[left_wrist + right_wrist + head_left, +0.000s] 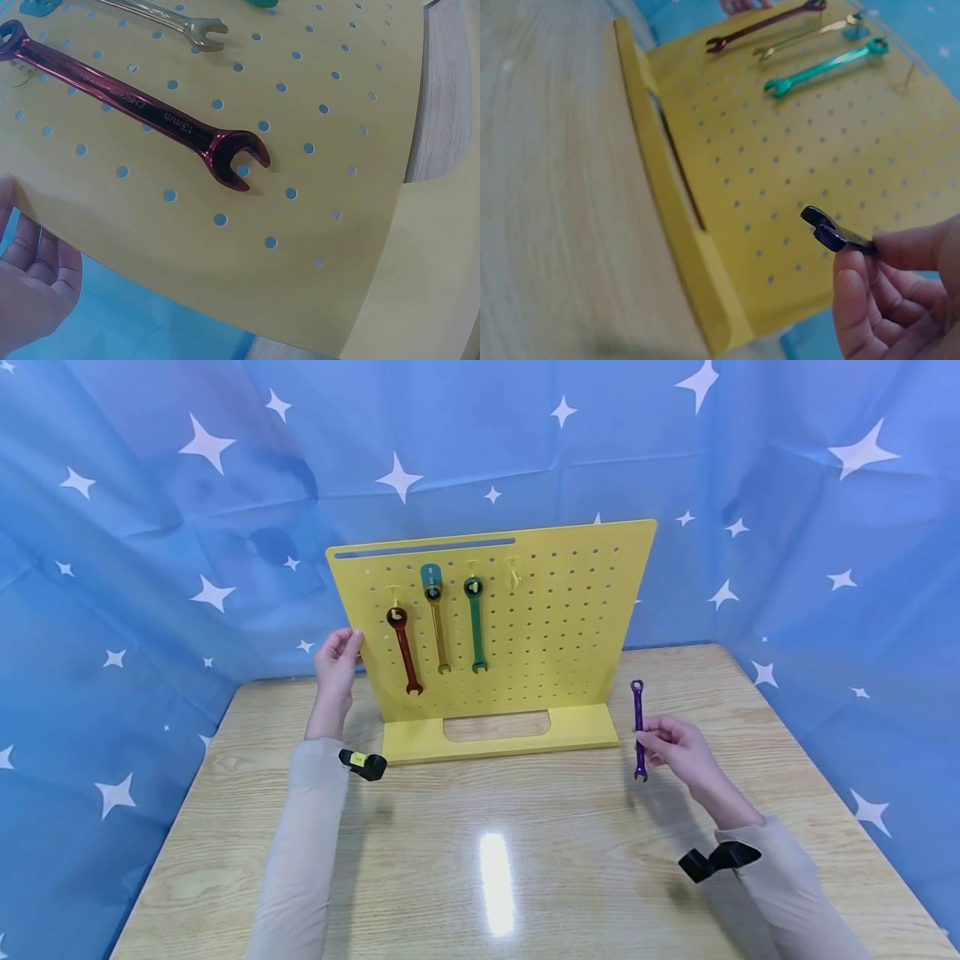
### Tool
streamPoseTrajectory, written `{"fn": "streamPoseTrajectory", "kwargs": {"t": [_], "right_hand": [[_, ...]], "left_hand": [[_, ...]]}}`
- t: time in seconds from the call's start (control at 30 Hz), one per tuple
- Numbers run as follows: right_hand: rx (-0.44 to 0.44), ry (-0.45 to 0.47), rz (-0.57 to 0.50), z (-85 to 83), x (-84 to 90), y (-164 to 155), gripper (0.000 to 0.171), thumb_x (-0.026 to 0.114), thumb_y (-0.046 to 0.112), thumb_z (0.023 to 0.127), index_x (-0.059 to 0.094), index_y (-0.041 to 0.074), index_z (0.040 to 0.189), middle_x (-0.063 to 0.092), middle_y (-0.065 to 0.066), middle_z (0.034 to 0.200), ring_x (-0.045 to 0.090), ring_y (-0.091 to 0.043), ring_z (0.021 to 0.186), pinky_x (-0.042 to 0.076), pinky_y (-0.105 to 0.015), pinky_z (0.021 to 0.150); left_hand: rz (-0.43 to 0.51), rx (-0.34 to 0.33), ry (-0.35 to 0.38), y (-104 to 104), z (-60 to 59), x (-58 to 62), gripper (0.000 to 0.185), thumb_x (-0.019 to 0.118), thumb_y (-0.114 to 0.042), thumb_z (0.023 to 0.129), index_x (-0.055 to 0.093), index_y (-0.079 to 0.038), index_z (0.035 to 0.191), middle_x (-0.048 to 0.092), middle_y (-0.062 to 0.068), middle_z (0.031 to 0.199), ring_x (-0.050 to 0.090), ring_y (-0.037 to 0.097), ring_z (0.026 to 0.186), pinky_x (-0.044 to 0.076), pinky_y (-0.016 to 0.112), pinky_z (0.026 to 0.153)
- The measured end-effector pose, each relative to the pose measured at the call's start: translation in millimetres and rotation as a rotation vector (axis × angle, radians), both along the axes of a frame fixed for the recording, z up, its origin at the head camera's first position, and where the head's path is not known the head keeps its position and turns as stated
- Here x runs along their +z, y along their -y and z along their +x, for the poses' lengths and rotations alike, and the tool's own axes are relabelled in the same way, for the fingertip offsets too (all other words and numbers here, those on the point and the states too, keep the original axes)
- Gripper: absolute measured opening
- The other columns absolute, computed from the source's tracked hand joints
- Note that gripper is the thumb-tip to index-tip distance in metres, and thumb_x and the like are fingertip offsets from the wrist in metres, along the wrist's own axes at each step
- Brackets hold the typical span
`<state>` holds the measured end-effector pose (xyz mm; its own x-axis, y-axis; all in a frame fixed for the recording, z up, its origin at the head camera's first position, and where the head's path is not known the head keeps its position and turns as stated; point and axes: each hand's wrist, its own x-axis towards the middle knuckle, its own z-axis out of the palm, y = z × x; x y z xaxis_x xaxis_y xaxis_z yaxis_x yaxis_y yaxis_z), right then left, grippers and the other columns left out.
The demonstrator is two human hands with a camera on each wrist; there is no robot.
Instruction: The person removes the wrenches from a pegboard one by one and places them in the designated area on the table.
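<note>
Standing upright in the right hand's (675, 750) pinch, the purple wrench (638, 727) sits right of the pegboard (570, 610), whose left edge the left hand (337, 660) touches with relaxed fingers.

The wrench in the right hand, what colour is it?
Purple. The wrench pinched by the right hand shows best in the head view.

bare hook (513, 577) open on pegboard (570, 627), three hung wrenches crowding the left, tabletop (480, 860) open
</note>
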<state>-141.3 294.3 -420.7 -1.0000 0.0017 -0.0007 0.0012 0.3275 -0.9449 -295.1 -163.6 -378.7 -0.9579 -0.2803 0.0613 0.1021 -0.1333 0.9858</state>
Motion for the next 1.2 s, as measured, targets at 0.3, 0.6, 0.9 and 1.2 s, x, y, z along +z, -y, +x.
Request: {"fn": "streamPoseTrajectory", "kwargs": {"t": [0.3,0.6,0.9,1.2], "right_hand": [[-0.011,0.044,-0.026,0.1,-27.1,-21.6,0.013,0.056,0.002,0.092,0.056,-0.011,0.095,0.060,0.008,0.070,0.055,-0.004,0.061,0.050,-0.022,0.055],[-0.012,0.159,0.027,-0.6,-42.8,-30.3,0.020,0.058,0.004,0.091,0.055,-0.014,0.098,0.058,0.008,0.069,0.053,-0.004,0.057,0.050,-0.021,0.053],[-0.023,0.224,0.100,-2.4,-53.6,-30.0,0.023,0.060,0.004,0.089,0.055,-0.017,0.095,0.054,0.004,0.064,0.052,-0.006,0.054,0.048,-0.023,0.049],[-0.035,0.300,0.139,-4.5,-59.0,-31.7,0.021,0.060,0.007,0.089,0.059,-0.013,0.095,0.054,0.005,0.062,0.051,-0.007,0.055,0.048,-0.023,0.050]], "left_hand": [[0.009,-0.001,0.004,0.3,-1.1,-0.4,0.010,0.063,-0.016,0.091,0.062,-0.020,0.082,0.060,-0.006,0.078,0.055,0.008,0.076,0.047,0.025,0.075],[0.008,-0.001,-0.005,-0.5,0.1,1.2,0.012,0.061,-0.014,0.092,0.060,-0.018,0.081,0.058,-0.005,0.077,0.054,0.008,0.075,0.048,0.021,0.071],[0.015,0.000,-0.002,-0.9,1.2,1.2,0.012,0.061,-0.013,0.092,0.060,-0.019,0.081,0.058,-0.005,0.077,0.054,0.009,0.074,0.048,0.026,0.075],[0.011,0.003,-0.001,-1.2,1.1,1.3,0.013,0.060,-0.013,0.092,0.060,-0.019,0.081,0.057,-0.005,0.077,0.054,0.009,0.075,0.047,0.028,0.078]]}}
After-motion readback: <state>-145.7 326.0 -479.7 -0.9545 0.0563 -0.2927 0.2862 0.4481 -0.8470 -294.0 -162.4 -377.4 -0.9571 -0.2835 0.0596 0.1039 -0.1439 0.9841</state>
